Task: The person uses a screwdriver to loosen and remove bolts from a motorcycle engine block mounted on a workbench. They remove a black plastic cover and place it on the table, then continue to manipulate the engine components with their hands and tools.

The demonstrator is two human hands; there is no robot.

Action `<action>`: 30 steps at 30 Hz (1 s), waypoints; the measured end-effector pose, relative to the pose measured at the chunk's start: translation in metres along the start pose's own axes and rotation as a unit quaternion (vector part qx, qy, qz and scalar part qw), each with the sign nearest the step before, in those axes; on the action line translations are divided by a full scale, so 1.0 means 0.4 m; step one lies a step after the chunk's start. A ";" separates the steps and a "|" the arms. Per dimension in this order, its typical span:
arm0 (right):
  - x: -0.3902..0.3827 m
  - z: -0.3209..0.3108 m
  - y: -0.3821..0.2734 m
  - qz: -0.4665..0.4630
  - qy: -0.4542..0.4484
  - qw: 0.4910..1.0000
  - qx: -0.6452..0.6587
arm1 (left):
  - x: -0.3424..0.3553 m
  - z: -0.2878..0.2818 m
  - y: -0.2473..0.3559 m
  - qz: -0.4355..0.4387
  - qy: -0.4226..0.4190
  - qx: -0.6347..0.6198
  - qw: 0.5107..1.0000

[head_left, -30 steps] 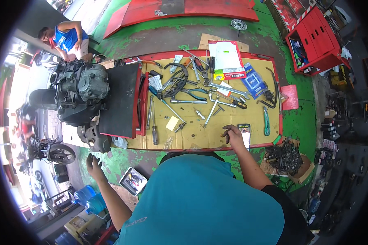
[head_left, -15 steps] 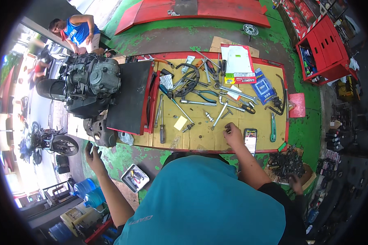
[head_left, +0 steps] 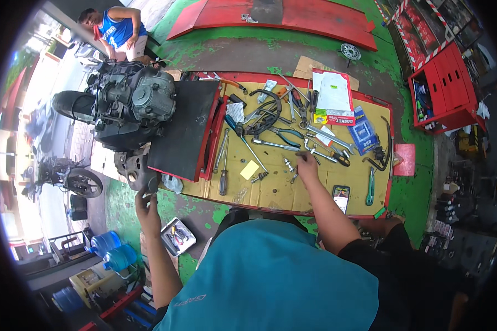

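My right hand (head_left: 308,165) is over the middle of the cardboard-covered bench (head_left: 204,190), its fingers curled together above a T-handle wrench (head_left: 294,178). The hand covers most of the wrench, and what is between the fingertips is hidden. A spark plug (head_left: 287,163) lies just left of it. My left hand (head_left: 148,207) is off the bench's left end with fingers apart, their tips at the lower edge of a dark grey casing (head_left: 135,169). Whether they touch it, I cannot tell. Further up the bench lie pliers (head_left: 286,136), a socket wrench (head_left: 275,144) and a long screwdriver (head_left: 247,144).
An engine (head_left: 143,96) stands at the left, beside a black-topped red panel (head_left: 185,129). A phone (head_left: 340,197) and a green-handled cutter (head_left: 371,186) lie on the bench's right. Below is a white tray (head_left: 179,236) of small parts. A person (head_left: 121,33) sits far left.
My right hand has moved left and away from me, onto the T-handle wrench. My left hand has come in toward the casing. The whole view has shifted slightly.
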State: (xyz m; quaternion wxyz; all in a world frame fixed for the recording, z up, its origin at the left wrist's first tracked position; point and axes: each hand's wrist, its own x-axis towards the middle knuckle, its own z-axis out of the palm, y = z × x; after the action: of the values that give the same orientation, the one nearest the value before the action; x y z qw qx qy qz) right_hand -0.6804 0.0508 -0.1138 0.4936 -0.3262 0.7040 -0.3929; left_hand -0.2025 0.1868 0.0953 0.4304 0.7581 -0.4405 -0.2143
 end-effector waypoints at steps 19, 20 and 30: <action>0.245 0.277 -0.266 0.193 -0.122 0.971 0.071 | -0.285 -0.105 -0.106 -0.162 0.046 0.021 0.986; 0.232 0.263 -0.264 0.168 -0.136 0.973 0.079 | -0.280 -0.097 -0.099 -0.151 0.042 0.020 0.988; 0.016 0.113 -0.492 -0.200 -0.221 0.946 -0.130 | -0.117 0.025 0.093 -0.053 -0.026 -0.027 0.998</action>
State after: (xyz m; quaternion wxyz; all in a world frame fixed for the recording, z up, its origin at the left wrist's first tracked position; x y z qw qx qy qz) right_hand -0.6252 -0.0592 0.0465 0.5013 -0.6006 0.5421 -0.3067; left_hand -0.2519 0.2132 0.1184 0.4274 0.7623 -0.4051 -0.2686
